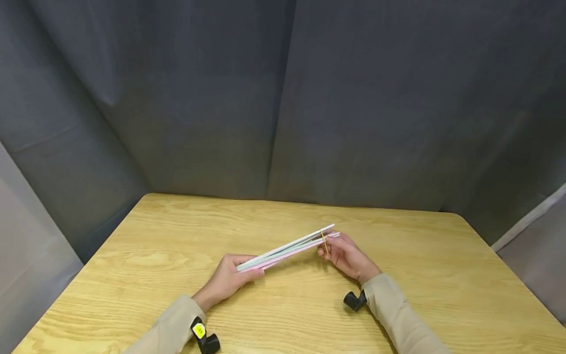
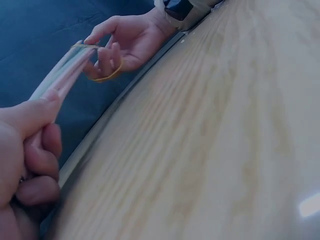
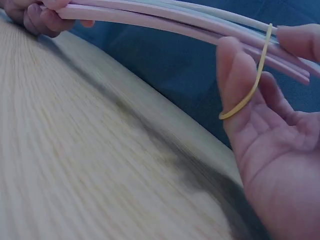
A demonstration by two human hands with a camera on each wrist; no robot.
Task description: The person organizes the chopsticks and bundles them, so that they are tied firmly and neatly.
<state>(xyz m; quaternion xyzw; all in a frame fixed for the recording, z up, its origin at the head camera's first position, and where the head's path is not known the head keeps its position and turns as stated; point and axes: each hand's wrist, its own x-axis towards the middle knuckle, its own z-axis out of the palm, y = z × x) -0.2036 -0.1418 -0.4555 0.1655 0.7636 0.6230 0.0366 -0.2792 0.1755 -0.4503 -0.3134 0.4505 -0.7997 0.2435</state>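
Observation:
A bundle of thin pastel straws (image 1: 287, 250), white, pale green and pink, slants above the table. My left hand (image 1: 227, 276) grips its lower left end, thumb along the straws in the left wrist view. At the far end is my right hand (image 1: 347, 256), its fingers hooked into a yellow rubber band (image 3: 258, 75). The band crosses over the straws near their tips and stretches down around the curled fingers. In the right wrist view the thumb (image 3: 300, 42) lies at the straws beside the band. The straw tips fan slightly apart.
Beneath both hands lies a light wood-grain table (image 1: 283, 314) with rounded far corners. Dark grey curtains (image 1: 212, 98) hang behind it, with paler panels at either side. A small black camera mount sits at each beige sleeve (image 1: 170, 324).

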